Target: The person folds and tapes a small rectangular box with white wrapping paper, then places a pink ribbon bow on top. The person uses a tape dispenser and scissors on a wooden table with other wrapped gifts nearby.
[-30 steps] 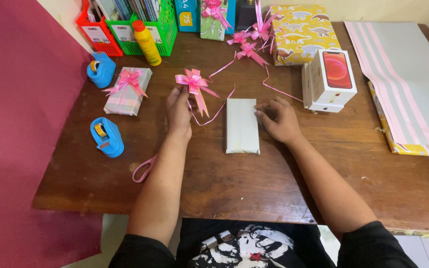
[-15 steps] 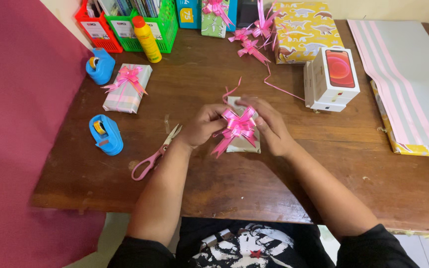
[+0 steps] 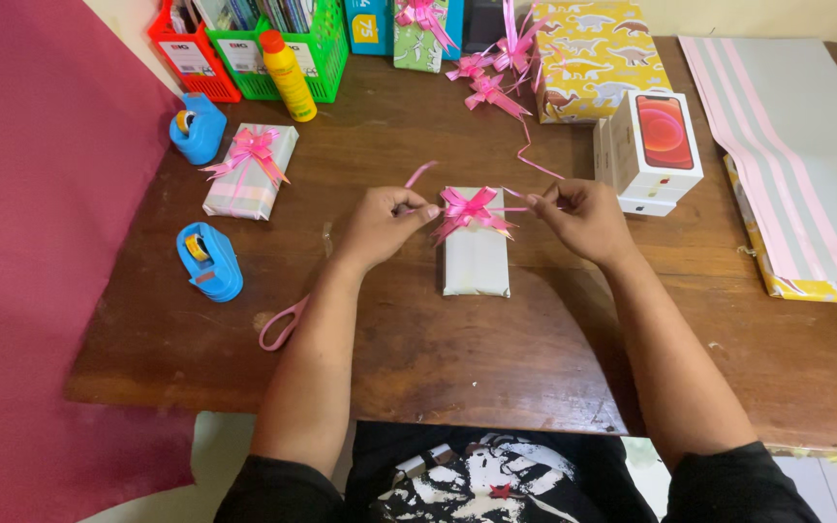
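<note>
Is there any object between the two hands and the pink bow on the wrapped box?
No. The left hand and the right hand each already pinch a ribbon end beside the pink bow, which sits on the wrapped box.

Pretty worn dark wooden table (image 3: 496, 378), scuffed along the front edge. Maroon sheet (image 3: 41, 242) hangs at its left edge, pale wall behind, light floor tiles (image 3: 825, 489) below.

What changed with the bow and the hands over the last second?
The pink bow went from being held up in the left hand, left of the grey wrapped box, to sitting on the box's far end. The right hand left the box; both hands now pinch ribbon tails, pulled apart sideways. The box, scissors and tape dispensers stayed put.
</note>
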